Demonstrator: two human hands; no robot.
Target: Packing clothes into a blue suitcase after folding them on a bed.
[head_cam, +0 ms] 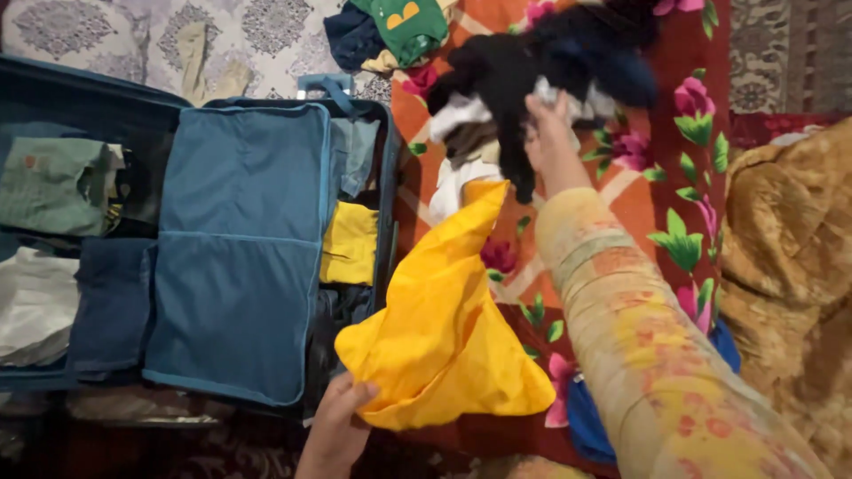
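We list colours and patterns only. Cloth (444, 328) in our left hand (335, 424): plain bright yellow. Sleeve (648, 346) on our right arm: pale yellow, blotched orange and pink. Garment (524, 71) at our right hand (548, 133): black, over white and brown pieces. Blanket (657, 204) beneath: orange-red, with pink flowers, green leaves and pale stripes. Suitcase (240, 248): teal-blue divider panel, darker blue shell; inside we note a yellow item (351, 241), navy folded cloth (111, 302), white cloth (35, 306) and grey-green cloth (58, 182). Top (410, 27) at upper centre: green with orange marking. Bedding (790, 266) at right: mustard-gold, tone-on-tone figuring. Sheet (177, 35) at upper left: pale lilac, grey medallions.
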